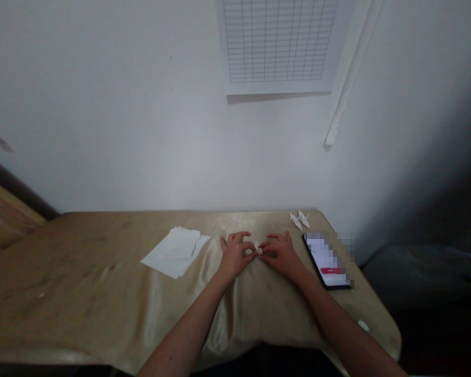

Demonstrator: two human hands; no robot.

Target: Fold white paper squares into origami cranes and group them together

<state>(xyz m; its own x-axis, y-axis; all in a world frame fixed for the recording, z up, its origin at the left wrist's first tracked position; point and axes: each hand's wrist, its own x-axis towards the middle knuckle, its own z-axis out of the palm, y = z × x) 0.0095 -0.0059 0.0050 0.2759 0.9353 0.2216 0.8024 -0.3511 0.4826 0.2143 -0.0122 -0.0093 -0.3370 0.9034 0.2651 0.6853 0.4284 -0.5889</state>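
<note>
Between my two hands is a small piece of folded white paper [258, 249], just above the cloth-covered table. My left hand [235, 255] pinches its left side between thumb and forefinger, with the other fingers curved above. On the opposite side, my right hand [281, 253] grips the paper with its thumb and fingertips. Much of the paper's shape is hidden by the fingertips. Two folded white paper cranes [299, 220] lie beyond my right hand, near the table's back right corner. A stack of white paper sheets [175, 252] rests to the left of my left hand.
A phone [326, 262] with a lit, partly blurred screen lies right of my right forearm. The shiny tan cloth [98, 293] on the table is wrinkled near the front. A wall [141, 131] with a gridded sheet [278, 42] stands behind. A small white object [363, 325] lies front right.
</note>
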